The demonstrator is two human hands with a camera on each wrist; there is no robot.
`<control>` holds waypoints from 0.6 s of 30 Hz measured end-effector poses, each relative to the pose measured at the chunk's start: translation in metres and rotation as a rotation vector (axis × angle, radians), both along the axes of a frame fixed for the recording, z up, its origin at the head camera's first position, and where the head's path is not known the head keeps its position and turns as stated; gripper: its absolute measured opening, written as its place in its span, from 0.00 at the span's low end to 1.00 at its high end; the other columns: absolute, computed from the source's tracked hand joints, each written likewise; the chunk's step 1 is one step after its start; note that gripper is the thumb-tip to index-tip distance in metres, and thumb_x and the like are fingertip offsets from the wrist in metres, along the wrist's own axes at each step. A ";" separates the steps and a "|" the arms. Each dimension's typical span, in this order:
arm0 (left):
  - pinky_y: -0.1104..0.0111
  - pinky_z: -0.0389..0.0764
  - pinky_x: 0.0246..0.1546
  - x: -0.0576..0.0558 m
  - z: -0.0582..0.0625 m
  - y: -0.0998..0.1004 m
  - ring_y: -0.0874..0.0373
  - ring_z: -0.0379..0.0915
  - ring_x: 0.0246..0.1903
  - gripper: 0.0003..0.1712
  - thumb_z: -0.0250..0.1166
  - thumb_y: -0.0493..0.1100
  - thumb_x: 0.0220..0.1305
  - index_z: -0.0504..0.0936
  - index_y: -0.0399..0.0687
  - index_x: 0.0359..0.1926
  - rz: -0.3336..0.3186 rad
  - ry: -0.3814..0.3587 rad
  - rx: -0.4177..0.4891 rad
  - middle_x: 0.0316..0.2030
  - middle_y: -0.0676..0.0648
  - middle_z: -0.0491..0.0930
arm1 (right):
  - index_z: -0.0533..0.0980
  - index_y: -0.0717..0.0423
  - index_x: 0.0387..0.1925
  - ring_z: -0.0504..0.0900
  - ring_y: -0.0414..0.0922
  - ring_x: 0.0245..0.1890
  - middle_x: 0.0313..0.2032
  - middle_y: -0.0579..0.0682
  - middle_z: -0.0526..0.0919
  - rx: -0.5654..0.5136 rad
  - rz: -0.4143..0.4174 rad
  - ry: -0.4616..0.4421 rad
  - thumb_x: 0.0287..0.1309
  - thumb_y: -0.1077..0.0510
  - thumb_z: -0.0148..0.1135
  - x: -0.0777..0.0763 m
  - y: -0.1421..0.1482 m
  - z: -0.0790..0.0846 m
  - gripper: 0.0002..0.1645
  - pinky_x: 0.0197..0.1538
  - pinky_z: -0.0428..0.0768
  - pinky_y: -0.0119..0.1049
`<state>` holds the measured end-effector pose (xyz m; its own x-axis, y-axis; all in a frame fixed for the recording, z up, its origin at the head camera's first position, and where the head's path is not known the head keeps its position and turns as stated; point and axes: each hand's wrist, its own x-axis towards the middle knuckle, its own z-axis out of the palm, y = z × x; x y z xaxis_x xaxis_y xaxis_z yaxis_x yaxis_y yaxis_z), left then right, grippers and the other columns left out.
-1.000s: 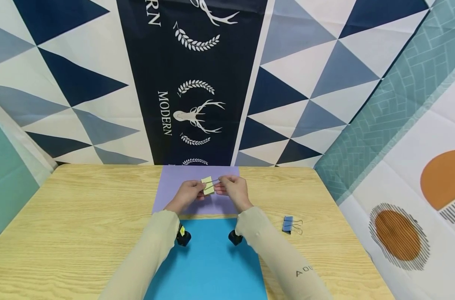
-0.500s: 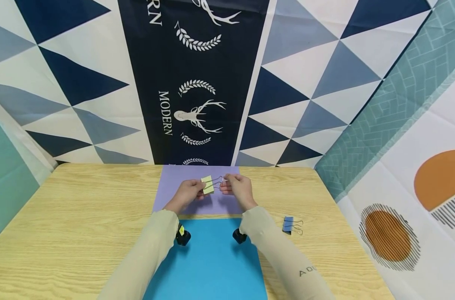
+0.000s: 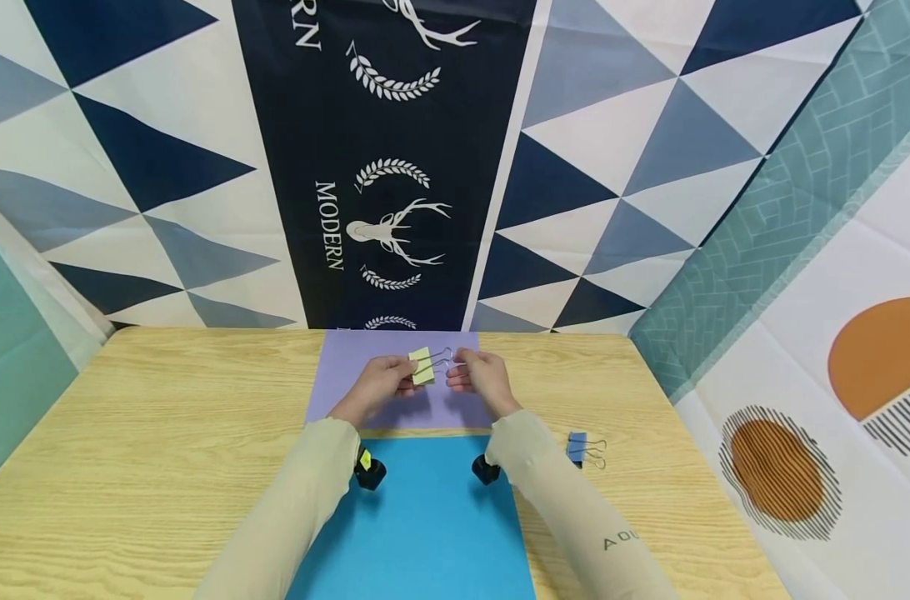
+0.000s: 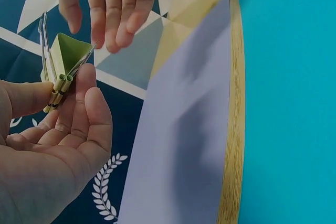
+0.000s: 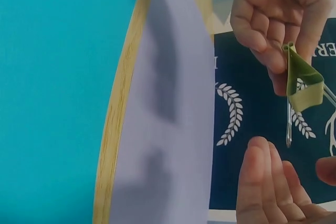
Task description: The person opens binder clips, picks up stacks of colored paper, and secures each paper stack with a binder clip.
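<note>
Yellow-green clip in the left hand, right fingers apart from it

A small yellow-green binder clip [image 3: 424,364] with metal wire handles [image 5: 289,129] is held in the air over a flat purple sheet [image 3: 350,358]. The person's left hand [image 3: 374,389] pinches it between thumb and fingers; in the head view the thumb covers one edge of the clip, and the fingers behind it are partly hidden. The right hand [image 3: 487,383] grips nothing: its fingers extend towards the handles, and both wrist views show a gap. The right wrist view cuts this hand off at the lower edge, and the left wrist view at the upper one.

A long beige sleeve [image 3: 297,492] covers the left arm; on the matching right sleeve [image 3: 575,500], dark lettering curves away and cannot be read in full. That sleeve lies close beside a blue binder clip [image 3: 577,446] on the pale wooden table [image 3: 162,442]. The arms overlap the sides of a bright blue sheet [image 3: 432,533], whose near end is out of frame.

One second earlier, the right fingers were at the handles; now they are clear, and the yellow-green binder clip has shifted slightly rightward.
</note>
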<state>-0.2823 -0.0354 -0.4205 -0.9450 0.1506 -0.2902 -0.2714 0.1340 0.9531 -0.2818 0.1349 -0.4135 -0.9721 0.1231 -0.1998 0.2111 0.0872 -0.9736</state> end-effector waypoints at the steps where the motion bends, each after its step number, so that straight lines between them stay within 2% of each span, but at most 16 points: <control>1: 0.68 0.81 0.39 0.000 0.000 0.001 0.63 0.75 0.28 0.18 0.54 0.42 0.69 0.75 0.32 0.52 -0.001 -0.001 0.004 0.34 0.44 0.80 | 0.74 0.74 0.46 0.82 0.39 0.19 0.23 0.54 0.83 -0.002 0.016 -0.007 0.65 0.54 0.48 0.000 -0.001 0.000 0.24 0.38 0.83 0.45; 6: 0.65 0.81 0.40 0.001 0.000 0.002 0.63 0.75 0.27 0.18 0.53 0.42 0.69 0.75 0.32 0.52 -0.011 0.000 0.016 0.33 0.45 0.79 | 0.74 0.75 0.45 0.83 0.40 0.19 0.24 0.56 0.85 -0.021 0.061 -0.023 0.65 0.50 0.48 0.001 -0.003 -0.001 0.28 0.41 0.82 0.48; 13: 0.60 0.79 0.46 0.003 0.001 0.001 0.63 0.75 0.27 0.18 0.53 0.42 0.70 0.75 0.31 0.51 -0.021 -0.004 0.026 0.31 0.46 0.78 | 0.74 0.74 0.47 0.83 0.40 0.20 0.20 0.50 0.83 -0.058 0.093 -0.049 0.66 0.48 0.47 0.002 -0.004 0.000 0.29 0.38 0.83 0.44; 18: 0.61 0.79 0.45 0.004 0.002 0.001 0.63 0.75 0.27 0.18 0.52 0.42 0.70 0.75 0.31 0.51 -0.029 -0.002 0.031 0.32 0.47 0.78 | 0.73 0.74 0.48 0.84 0.42 0.22 0.24 0.53 0.84 -0.068 0.128 -0.052 0.66 0.42 0.47 0.005 -0.003 0.001 0.35 0.39 0.83 0.43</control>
<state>-0.2781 -0.0347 -0.4186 -0.9396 0.1870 -0.2867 -0.2695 0.1120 0.9565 -0.2768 0.1321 -0.4124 -0.9672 -0.0170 -0.2534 0.2523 0.0509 -0.9663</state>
